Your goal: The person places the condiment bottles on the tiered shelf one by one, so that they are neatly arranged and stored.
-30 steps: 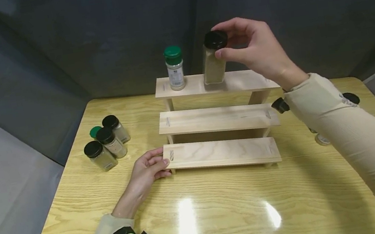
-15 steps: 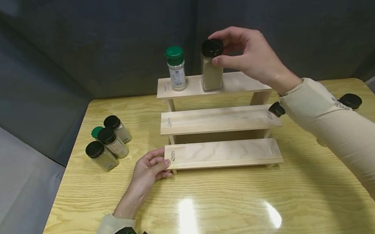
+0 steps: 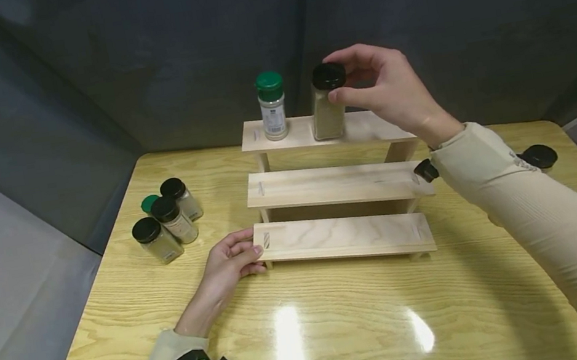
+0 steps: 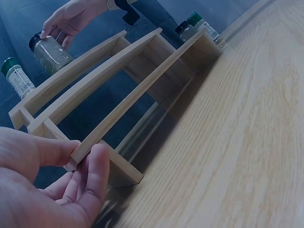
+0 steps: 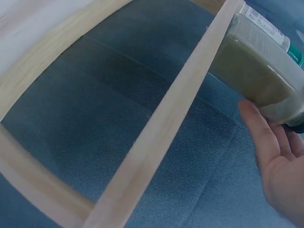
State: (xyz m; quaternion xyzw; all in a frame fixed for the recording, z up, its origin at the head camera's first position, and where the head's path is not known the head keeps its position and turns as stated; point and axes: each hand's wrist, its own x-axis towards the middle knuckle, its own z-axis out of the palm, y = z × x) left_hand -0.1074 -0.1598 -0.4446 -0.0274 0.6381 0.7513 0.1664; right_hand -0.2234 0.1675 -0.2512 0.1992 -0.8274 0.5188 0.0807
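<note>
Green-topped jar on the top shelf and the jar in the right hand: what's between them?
Just bare top shelf lies between the green-lidded jar and the black-lidded jar in the right hand; the head view shows it.

Head view shows two white glare patches on bench (image 3: 355,325), soft shadow by right sleeve (image 3: 547,222); wrist views run bluish and softer.

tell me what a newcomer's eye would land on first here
Probably the pale three-tier wooden rack mid-table, with the right hand holding a black-capped jar at its top shelf. Next, likely the green-capped bottle standing left of that jar on the same shelf. The left hand gripping the bottom shelf's left end may follow.
</note>
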